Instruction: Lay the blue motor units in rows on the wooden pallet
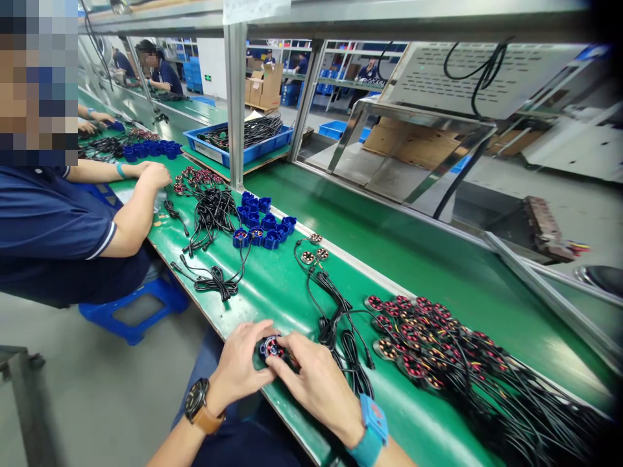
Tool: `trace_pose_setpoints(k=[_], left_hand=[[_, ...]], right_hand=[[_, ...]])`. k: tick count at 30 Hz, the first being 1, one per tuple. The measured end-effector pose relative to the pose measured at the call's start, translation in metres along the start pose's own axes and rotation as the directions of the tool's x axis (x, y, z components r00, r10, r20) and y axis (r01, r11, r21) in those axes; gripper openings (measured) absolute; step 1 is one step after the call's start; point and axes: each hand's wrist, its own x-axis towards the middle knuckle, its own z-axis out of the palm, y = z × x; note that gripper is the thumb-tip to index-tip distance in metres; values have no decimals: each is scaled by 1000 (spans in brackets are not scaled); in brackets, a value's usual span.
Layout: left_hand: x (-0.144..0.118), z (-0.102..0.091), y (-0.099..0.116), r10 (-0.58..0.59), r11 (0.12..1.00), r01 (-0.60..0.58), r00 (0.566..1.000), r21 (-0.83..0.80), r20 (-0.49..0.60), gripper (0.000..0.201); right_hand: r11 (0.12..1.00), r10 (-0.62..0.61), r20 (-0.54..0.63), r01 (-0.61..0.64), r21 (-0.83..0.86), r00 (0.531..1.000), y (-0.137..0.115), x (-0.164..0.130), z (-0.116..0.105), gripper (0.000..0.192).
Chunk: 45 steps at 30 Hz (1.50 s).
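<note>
Near the front edge of the green table, a small round motor stator (273, 347) with red windings sits in what looks like a dark blue holder. My left hand (243, 357) curls its fingers and thumb around the left side of this piece. From the other side, the thumb and fingers of my right hand (314, 373) close on it, partly hiding it. Just beyond my right hand lie bundled black cables (357, 363), leading toward three loose stators (316, 253). Blue plastic holders (270, 224) stand farther off, two of them with stators inside.
A large pile of stators (418, 331) with black cables spreads over the right side. At left, a co-worker's arm (129, 220) reaches over the table beside another cable heap (214, 211). A blue tray (209, 149) of cables stands behind a metal post (237, 110).
</note>
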Motion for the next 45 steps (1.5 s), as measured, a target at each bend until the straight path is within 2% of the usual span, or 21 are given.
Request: trace_pose_setpoints(k=[12, 19, 24, 28, 33, 38, 41, 45], left_hand=[[2, 0, -1, -11, 1000, 11, 1000, -5, -3, 82], [1, -1, -2, 30, 1000, -30, 1000, -9, -9, 79], [-1, 1, -4, 42, 999, -42, 999, 5, -22, 79], [-4, -4, -2, 48, 999, -48, 999, -12, 8, 74], [-6, -17, 3, 48, 985, -46, 999, -167, 12, 69], [-6, -18, 2, 62, 981, -60, 998, -183, 7, 64], [-6, -16, 2, 38, 975, -36, 999, -221, 5, 63], [0, -21, 5, -16, 967, 36, 997, -253, 78, 68]], right_hand=[[999, 27, -48, -29, -34, 999, -2, -2, 7, 17], [992, -82, 0, 81, -96, 997, -3, 0, 0, 16], [993, -106, -42, 104, -60, 993, 1, -1, 13, 23], [991, -137, -95, 137, -2, 986, 3, 0, 12, 25], [982, -186, -225, 190, -6, 956, 6, 0, 7, 28], [978, -208, -139, 210, 0, 968, 10, 1, 12, 27], [984, -172, -111, 175, 20, 979, 13, 4, 16, 24], [988, -137, 63, 132, 86, 989, 14, 5, 12, 27]])
